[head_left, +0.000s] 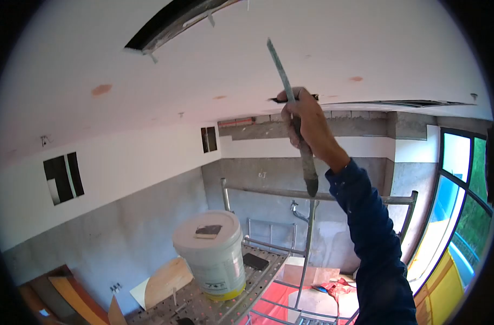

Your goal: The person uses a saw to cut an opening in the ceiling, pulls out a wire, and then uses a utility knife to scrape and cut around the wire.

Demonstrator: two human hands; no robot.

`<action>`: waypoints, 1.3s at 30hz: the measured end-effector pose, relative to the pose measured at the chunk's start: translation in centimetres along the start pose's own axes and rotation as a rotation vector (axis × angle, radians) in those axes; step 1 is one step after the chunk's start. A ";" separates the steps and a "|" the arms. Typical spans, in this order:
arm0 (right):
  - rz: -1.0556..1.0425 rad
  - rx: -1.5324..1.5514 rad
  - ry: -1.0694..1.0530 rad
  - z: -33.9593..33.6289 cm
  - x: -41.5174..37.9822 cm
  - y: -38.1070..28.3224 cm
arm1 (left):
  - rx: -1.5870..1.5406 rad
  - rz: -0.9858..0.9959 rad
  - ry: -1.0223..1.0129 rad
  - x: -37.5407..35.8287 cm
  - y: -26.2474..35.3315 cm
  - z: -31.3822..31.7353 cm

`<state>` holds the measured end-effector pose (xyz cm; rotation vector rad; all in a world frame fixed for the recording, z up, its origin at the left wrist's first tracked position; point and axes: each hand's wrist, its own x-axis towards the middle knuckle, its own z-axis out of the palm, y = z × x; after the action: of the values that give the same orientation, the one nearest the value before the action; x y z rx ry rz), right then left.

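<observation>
Grips a long narrow tool (284, 77) in the right hand (310, 122), with fingers curled closed around its middle, above and to the right of the white bucket (211, 260), and holds it tilted, pale end up toward the ceiling (192, 65) and dark rounded end down. Cannot tell the state of the left hand, out of view. Shows a small flat piece (208, 232) on the bucket's lid and a dark flat block (255, 261) just right of the bucket on the metal platform (264, 290).

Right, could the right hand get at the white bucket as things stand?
Probably: nothing visible blocks the way down to the bucket, though the right hand holds a long tool.
</observation>
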<state>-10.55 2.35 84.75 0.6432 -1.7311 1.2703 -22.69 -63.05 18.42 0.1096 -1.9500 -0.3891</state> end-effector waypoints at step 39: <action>-0.466 -0.951 0.389 1.9 7.8 -6.0 | -1.536 0.482 -0.073 55.9 77.4 -23.1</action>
<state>-10.17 -0.83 94.28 0.1806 -1.5012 0.1535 -16.31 -9.40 100.49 -1.3164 -1.2152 -1.4125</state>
